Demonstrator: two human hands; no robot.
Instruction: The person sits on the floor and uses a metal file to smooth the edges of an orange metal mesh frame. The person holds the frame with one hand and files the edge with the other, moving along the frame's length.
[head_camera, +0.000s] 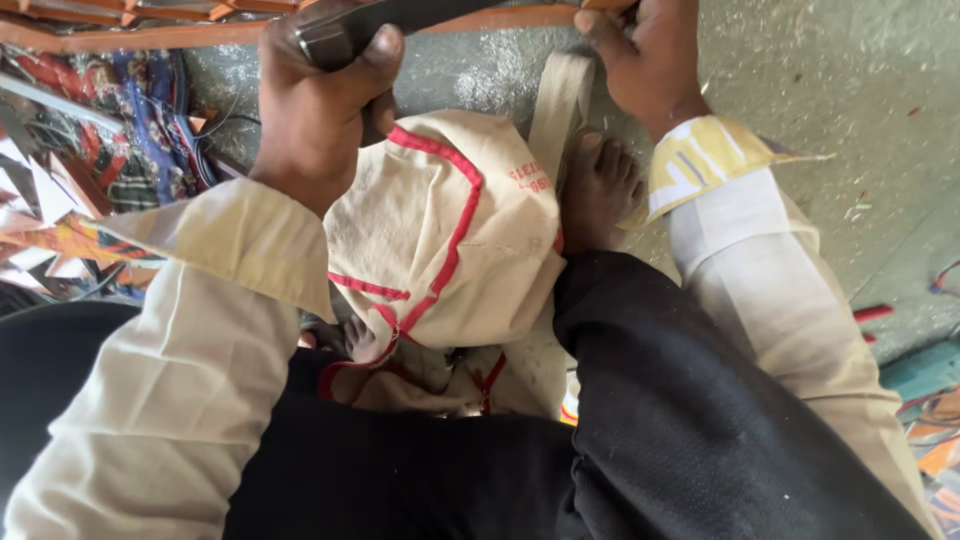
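The left hand (320, 100) was wrapped tight around a dark tool handle (345, 35) at the top edge, while the right hand (645, 60) pinched the orange wooden strip (500, 18) beside it. Below them a cream cloth bag with red trim (440, 230) lay over the person's bare foot (598, 185) and black trousers (680, 420), crowding the space between the arms. Coloured fabric scraps (90, 150) lay heaped to the left on the grey floor (830, 80).

A red-trimmed cream cloth bag (440, 230) lies on the grey floor (820, 80) beside colourful scraps (90, 130).

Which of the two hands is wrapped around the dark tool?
The left hand, on the left of the picture. Its fingers curl round the dark tool. The right hand instead pinches the orange wooden strip at the top.
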